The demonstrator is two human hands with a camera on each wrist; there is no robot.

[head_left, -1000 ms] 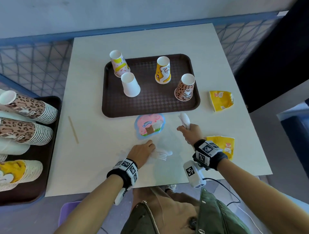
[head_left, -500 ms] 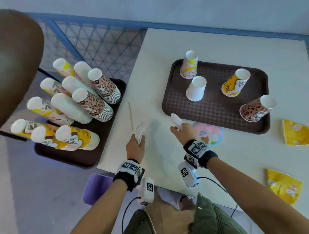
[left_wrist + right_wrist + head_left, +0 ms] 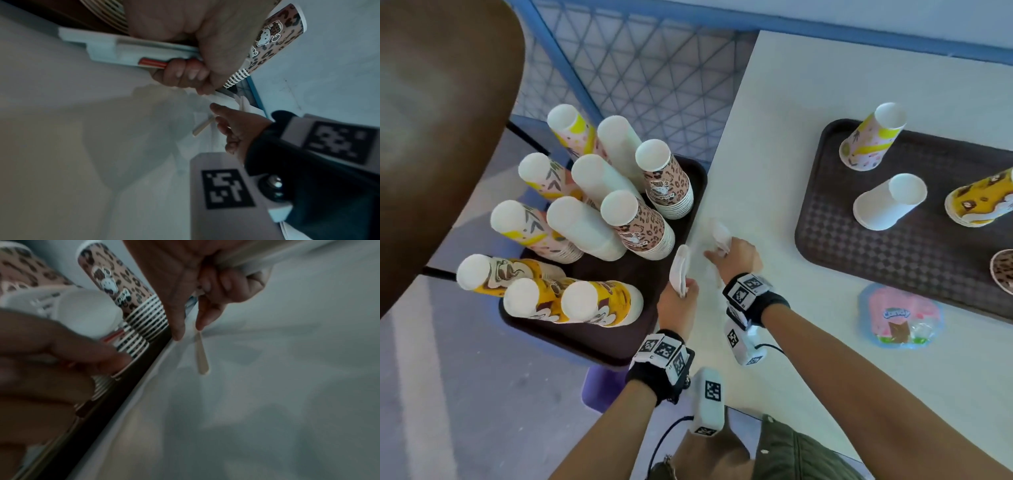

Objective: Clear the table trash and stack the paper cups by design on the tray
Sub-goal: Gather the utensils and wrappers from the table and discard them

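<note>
From the head view my right hand [image 3: 736, 255], already clutching white plastic trash [image 3: 719, 236], reaches the desk [image 3: 767, 171] edge; my left hand [image 3: 677, 301] grips more beside it. At the right wrist, thumb and forefinger [image 3: 202, 321] stand apart over the wooden stick [image 3: 201, 353] — its length runs away from the fingertips.

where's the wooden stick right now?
In the right wrist view the wooden stick lies flat on the white table near its left edge, right under the right hand's fingertips, beside the side tray's leopard cup stacks.
</note>
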